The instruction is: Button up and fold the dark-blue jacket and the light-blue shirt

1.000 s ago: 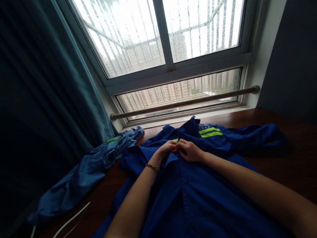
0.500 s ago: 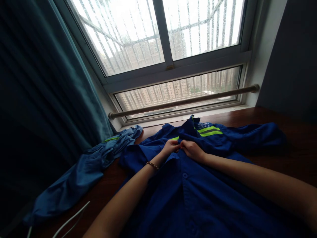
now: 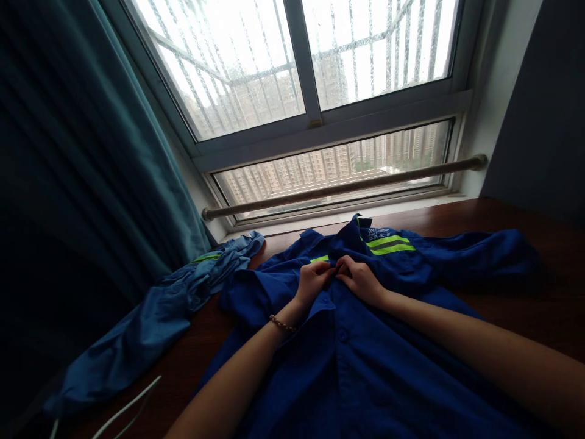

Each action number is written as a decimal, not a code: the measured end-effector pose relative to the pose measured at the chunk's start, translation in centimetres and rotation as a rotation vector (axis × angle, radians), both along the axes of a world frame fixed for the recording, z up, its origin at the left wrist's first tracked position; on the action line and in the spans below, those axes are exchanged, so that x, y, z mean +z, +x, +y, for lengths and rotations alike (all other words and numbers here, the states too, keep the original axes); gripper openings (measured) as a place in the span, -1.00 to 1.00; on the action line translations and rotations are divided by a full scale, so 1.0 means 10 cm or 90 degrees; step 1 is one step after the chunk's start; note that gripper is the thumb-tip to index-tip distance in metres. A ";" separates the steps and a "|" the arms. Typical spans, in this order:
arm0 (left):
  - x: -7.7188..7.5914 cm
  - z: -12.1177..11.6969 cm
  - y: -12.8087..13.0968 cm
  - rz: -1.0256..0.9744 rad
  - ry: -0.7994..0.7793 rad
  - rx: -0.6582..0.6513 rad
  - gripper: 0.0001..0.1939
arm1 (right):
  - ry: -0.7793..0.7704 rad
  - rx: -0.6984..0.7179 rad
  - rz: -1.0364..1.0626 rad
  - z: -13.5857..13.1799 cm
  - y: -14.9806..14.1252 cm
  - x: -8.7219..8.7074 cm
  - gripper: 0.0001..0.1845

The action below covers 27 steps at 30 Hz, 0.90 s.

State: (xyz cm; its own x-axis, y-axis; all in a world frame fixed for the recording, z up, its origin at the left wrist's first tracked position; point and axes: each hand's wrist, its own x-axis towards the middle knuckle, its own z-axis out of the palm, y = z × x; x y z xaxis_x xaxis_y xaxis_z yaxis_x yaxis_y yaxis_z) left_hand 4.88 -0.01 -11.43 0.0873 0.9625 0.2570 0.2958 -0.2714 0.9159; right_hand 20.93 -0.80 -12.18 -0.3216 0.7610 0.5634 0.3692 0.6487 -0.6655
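Observation:
A dark blue work jacket point(image 3: 388, 360) with yellow-green reflective stripes lies spread out, its collar toward the window. My left hand point(image 3: 313, 281), with a beaded bracelet at the wrist, pinches the edge of the jacket's front. Close beside it, my right hand point(image 3: 361, 280) pinches the front placket, and the fingertips of both hands nearly meet. One button point(image 3: 342, 335) shows on the placket below the hands, and another lies on the flap under my left wrist. What sits exactly between the fingertips is hidden.
A lighter blue garment point(image 3: 132, 341) lies crumpled to the left, beside a teal curtain point(image 3: 150, 152). White cables point(image 3: 128, 405) lie at the lower left. Behind the brown wooden surface point(image 3: 466, 213), a rail point(image 3: 347, 188) crosses the window.
Both hands stay at the jacket's front; the fingers have shifted and the left hand is slightly lower. The flap under the left wrist now shows a button. The view has moved slightly.

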 end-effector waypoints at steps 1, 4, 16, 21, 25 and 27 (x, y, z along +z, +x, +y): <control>-0.01 -0.01 0.00 0.022 0.026 0.008 -0.78 | 0.004 0.001 -0.005 0.00 0.00 -0.01 -0.80; -0.01 -0.04 0.01 0.079 0.107 0.014 -0.83 | 0.042 0.004 -0.039 -0.02 0.02 -0.02 -0.79; 0.24 -0.34 0.06 0.228 0.244 -0.058 -0.83 | 0.240 -0.007 -0.190 -0.15 0.07 0.12 -0.61; 0.22 -0.46 0.09 0.328 0.280 -0.098 -0.79 | 0.212 0.059 -0.233 -0.12 0.10 0.06 -0.77; 0.25 -0.50 0.16 0.297 0.272 -0.094 -0.83 | 0.189 0.050 -0.182 -0.08 0.11 0.00 -0.78; 0.28 -0.52 0.21 0.251 0.257 -0.052 -0.88 | 0.173 0.010 -0.125 -0.07 0.12 0.01 -0.81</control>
State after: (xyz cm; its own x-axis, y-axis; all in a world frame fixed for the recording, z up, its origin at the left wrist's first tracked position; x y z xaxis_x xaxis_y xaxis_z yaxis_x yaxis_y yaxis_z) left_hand 7.03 -5.18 -8.59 0.3207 0.7805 0.5367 0.5575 -0.6136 0.5592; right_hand 22.08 -1.51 -12.11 -0.4551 0.5858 0.6706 0.4620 0.7992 -0.3845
